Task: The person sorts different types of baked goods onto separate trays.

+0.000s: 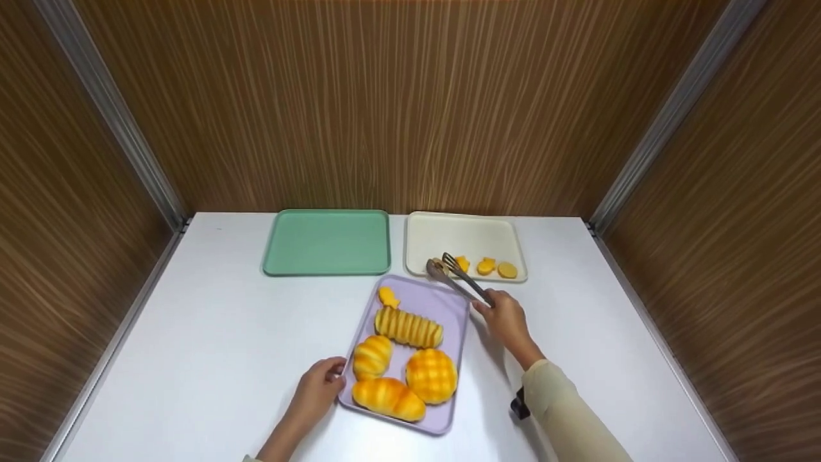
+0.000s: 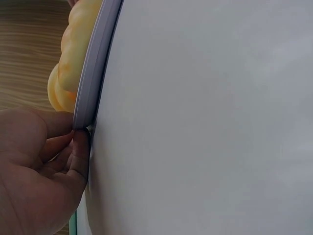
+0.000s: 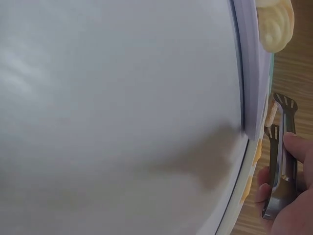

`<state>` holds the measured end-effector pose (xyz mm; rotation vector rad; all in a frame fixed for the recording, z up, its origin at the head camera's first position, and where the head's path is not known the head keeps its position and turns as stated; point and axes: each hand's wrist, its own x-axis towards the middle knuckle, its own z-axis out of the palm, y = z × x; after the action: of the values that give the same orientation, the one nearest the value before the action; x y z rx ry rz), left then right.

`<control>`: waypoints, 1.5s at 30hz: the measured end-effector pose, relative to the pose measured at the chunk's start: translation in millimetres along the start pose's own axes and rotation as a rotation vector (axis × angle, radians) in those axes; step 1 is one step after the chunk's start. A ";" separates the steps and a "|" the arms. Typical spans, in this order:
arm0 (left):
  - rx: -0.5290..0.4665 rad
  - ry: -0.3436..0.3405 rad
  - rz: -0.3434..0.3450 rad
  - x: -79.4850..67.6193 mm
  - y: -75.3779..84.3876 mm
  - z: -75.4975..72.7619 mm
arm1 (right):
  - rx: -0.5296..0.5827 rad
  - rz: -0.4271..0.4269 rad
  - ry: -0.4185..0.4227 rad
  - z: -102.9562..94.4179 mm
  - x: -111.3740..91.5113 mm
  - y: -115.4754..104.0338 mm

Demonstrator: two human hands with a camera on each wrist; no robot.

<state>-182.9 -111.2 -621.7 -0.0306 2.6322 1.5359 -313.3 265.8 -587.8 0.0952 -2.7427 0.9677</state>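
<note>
At the near left side of a lilac tray (image 1: 454, 316), my left hand (image 1: 316, 389) pinches the rim between thumb and fingers. Metal tongs (image 1: 473, 283) are gripped in my right hand (image 1: 510, 325). Their tips reach over the cream tray (image 1: 449, 229), around a small tan piece (image 3: 271, 115). On the lilac tray lie a ridged long roll (image 1: 409, 327), a twisted roll (image 1: 372, 357), a round grid-topped bun (image 1: 431, 376), a long glossy bread roll (image 1: 389, 398) and a small yellow fish-shaped piece (image 1: 388, 298).
Along the cream tray's near edge sit small yellow pieces (image 1: 485, 266) and a round yellow disc (image 1: 507, 270). A green tray (image 1: 327, 242) lies at the back left. Wood-grain panels (image 1: 308, 109) enclose the white table (image 1: 211, 333) at the back and both sides.
</note>
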 end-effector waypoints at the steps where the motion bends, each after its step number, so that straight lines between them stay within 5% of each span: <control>1: -0.002 -0.001 -0.005 0.2 -0.1 0.1 | 0.001 0.012 -0.003 0.2 1.8 0.5; 18: -0.028 -0.031 -0.019 -1.8 0.6 0.7 | -0.010 0.085 -0.028 5.9 15.2 -4.6; 25: -0.035 -0.026 -0.008 -2.1 0.8 -0.9 | -0.033 0.023 -0.008 3.5 7.9 -10.6; 36: 0.000 -0.019 -0.007 -1.6 0.6 -1.3 | 0.040 -0.070 -0.133 8.8 -13.4 -36.6; 45: 0.013 -0.024 -0.012 -0.8 1.4 -1.2 | 0.017 -0.186 -0.148 14.7 -22.2 -46.1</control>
<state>-182.3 -111.6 -619.9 -0.0263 2.6191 1.5056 -288.3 220.3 -576.0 0.4323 -2.7947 0.9685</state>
